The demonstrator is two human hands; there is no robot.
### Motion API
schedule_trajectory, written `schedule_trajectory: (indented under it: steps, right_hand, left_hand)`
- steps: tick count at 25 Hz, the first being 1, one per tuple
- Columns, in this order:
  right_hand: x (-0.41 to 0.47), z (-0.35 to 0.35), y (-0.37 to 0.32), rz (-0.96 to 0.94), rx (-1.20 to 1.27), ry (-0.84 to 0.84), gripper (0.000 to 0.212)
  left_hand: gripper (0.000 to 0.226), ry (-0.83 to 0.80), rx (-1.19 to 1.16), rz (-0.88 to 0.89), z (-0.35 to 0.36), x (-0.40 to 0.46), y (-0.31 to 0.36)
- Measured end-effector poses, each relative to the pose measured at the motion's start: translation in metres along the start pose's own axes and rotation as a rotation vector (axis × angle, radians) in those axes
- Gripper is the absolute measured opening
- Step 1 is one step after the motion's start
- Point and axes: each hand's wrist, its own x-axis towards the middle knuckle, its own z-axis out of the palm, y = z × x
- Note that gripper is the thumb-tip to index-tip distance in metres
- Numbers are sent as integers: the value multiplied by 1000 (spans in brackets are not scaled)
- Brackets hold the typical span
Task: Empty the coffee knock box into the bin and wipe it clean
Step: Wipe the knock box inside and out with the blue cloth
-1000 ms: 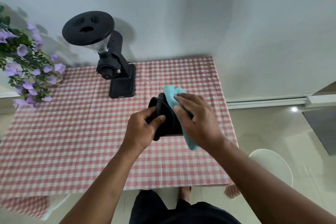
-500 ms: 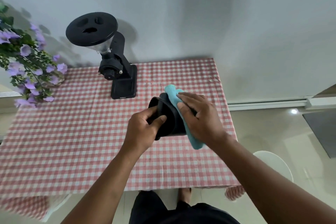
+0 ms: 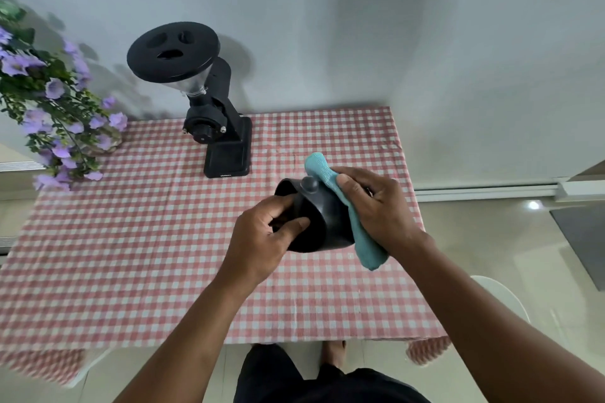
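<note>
Knock box (image 3: 322, 222): black, round-walled, held tipped on its side above the right half of the checked tablecloth (image 3: 131, 255), mouth turned toward 9 o'clock. Compared with half a second ago, rotated slightly in the grip, exposing a round black knob (image 3: 309, 184) at the 12 o'clock edge of the wall; not visible in the earlier frames. Cloth raised a little higher over the far side; grinder and flowers shifted only with camera movement.

Left hand (image 3: 262, 239): reaching in from 7 o'clock, closed on the rim of the box, thumb lying across the near edge of the opening, fingers curled over the rim from above. Right hand (image 3: 379, 209): reaching in from 5 o'clock, clamped over a teal cloth (image 3: 357, 229) and pressing it against the outer wall and base end of the box, fingers spread and pointing toward 10 o'clock.

Teal cloth: folded, wrapped between palm and box, upper end protruding past the fingertips at 12 o'clock, lower end hanging free below the wrist at 5 o'clock.

Box surface: matte, dark, no visible residue on the outer wall; interior in shadow, contents impossible to determine.

Black coffee grinder (image 3: 216, 127): upright on the tablecloth at 11 o'clock from the box, well apart. Purple flowers (image 3: 55, 108): at the far left edge.
</note>
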Motion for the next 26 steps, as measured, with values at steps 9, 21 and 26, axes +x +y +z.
schedule_trajectory:
  steps: [9, 21, 26]
  right_hand:
    - [-25, 13, 2, -200, -145, 148, 35]
    - [-42, 14, 6, -461, -335, 287, 35]
    - [-44, 10, 13, -589, -423, 296, 31]
  left_hand:
    - [33, 160, 244, 80, 5, 7, 11]
    - [15, 168, -805, -546, 9, 30, 48]
    - [11, 138, -851, -609, 11, 27, 50]
